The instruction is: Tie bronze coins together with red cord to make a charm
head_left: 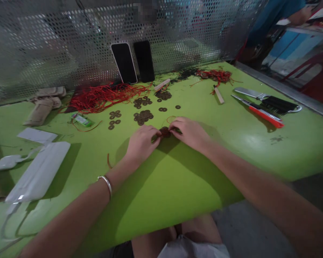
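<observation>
Light is dim and uneven. The green tabletop shows a pale sheen at right and soft broad shadows under both forearms. The perforated screen glares, hazy. Edges bend and smear; the coins between left hand and right hand are a dark smudge.

On the table, the left hand and right hand flank a small coin bundle, fingertips touching it. Behind lie loose coins, then tangled cord, then two phones leaning on the perforated screen. A utility knife lies to the right, and possibly a charger far left.
</observation>
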Motion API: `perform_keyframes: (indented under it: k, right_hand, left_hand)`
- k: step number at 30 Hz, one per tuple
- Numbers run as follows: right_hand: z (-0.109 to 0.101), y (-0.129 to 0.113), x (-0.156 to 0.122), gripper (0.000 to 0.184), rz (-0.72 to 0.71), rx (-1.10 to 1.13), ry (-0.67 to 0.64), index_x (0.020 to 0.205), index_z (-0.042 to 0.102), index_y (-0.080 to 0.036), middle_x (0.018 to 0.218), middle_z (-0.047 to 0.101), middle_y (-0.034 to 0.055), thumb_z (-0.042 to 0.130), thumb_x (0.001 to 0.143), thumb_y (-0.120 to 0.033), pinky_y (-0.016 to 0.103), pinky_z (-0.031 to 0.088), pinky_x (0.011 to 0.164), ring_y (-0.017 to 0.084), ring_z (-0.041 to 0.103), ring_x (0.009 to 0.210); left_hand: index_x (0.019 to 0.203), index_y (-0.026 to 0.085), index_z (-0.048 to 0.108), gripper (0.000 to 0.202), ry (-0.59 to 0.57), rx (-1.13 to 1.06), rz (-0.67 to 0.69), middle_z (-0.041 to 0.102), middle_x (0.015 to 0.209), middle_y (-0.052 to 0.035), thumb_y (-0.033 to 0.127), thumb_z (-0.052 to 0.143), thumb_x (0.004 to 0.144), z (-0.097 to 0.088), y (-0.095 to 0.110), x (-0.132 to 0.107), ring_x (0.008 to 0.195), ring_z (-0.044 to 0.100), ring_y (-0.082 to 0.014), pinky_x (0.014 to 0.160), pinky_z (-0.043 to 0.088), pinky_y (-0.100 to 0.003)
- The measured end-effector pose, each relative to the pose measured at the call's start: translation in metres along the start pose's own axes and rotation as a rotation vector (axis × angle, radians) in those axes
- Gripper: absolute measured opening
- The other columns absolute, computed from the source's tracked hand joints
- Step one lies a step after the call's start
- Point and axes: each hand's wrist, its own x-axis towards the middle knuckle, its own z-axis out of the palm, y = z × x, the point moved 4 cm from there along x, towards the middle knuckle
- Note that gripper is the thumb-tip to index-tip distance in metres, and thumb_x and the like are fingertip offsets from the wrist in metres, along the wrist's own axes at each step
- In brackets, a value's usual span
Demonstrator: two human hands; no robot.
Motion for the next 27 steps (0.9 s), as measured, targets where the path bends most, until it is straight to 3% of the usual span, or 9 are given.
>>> perform_keyframes:
  k: [5, 11, 21, 24, 27]
  right_hand:
    - [0.004, -0.007, 0.0, 0.024, -0.106, -0.213, 0.032, 0.103, 0.061, -0.007, 0.102, 0.06, 0.0131, 0.041, 0.09, -0.01, 0.032, 0.052, 0.071, 0.021, 0.057, 0.092]
    - [0.009, -0.004, -0.002, 0.028, -0.101, -0.357, 0.026, 0.107, 0.058, -0.007, 0.105, 0.059, 0.0145, 0.042, 0.085, -0.002, 0.035, 0.05, 0.077, 0.024, 0.055, 0.097]
    - [-0.001, 0.005, -0.002, 0.024, -0.036, -0.247, -0.01, 0.109, 0.059, -0.012, 0.107, 0.059, 0.0108, 0.042, 0.092, -0.017, 0.035, 0.051, 0.082, 0.021, 0.056, 0.097]
    - [-0.018, 0.014, -0.006, 0.027, 0.025, -0.254, 0.106, 0.114, 0.057, -0.014, 0.11, 0.057, 0.0114, 0.046, 0.091, -0.023, 0.041, 0.048, 0.088, 0.024, 0.053, 0.103]
    - [-0.032, 0.016, -0.011, 0.031, 0.061, -0.313, 0.254, 0.118, 0.056, -0.016, 0.119, 0.05, 0.0139, 0.05, 0.088, -0.023, 0.048, 0.043, 0.093, 0.029, 0.046, 0.112]
  left_hand:
    - [0.088, 0.012, 0.066, 0.012, -0.012, 0.018, 0.015, 0.068, 0.085, -0.007, 0.018, 0.055, 0.084, 0.001, -0.001, 0.0, 0.08, 0.058, -0.018, 0.073, 0.05, -0.034]
    - [0.085, 0.013, 0.065, 0.01, -0.036, 0.046, 0.008, 0.067, 0.083, -0.0069, 0.017, 0.055, 0.084, 0.001, -0.005, 0.0, 0.076, 0.058, -0.0171, 0.073, 0.05, -0.034]
    - [0.087, 0.013, 0.065, 0.012, -0.026, 0.021, 0.064, 0.067, 0.083, -0.0065, 0.02, 0.054, 0.085, -0.004, -0.005, -0.005, 0.079, 0.059, -0.0174, 0.077, 0.052, -0.035]
    - [0.1, 0.011, 0.061, 0.02, 0.044, 0.04, 0.106, 0.065, 0.099, -0.0097, 0.021, 0.048, 0.088, -0.007, -0.001, -0.006, 0.094, 0.059, -0.0188, 0.088, 0.05, -0.037]
    - [0.111, 0.011, 0.056, 0.027, -0.026, 0.1, 0.144, 0.061, 0.114, -0.0109, 0.018, 0.043, 0.089, -0.002, 0.003, -0.006, 0.109, 0.054, -0.021, 0.099, 0.043, -0.041]
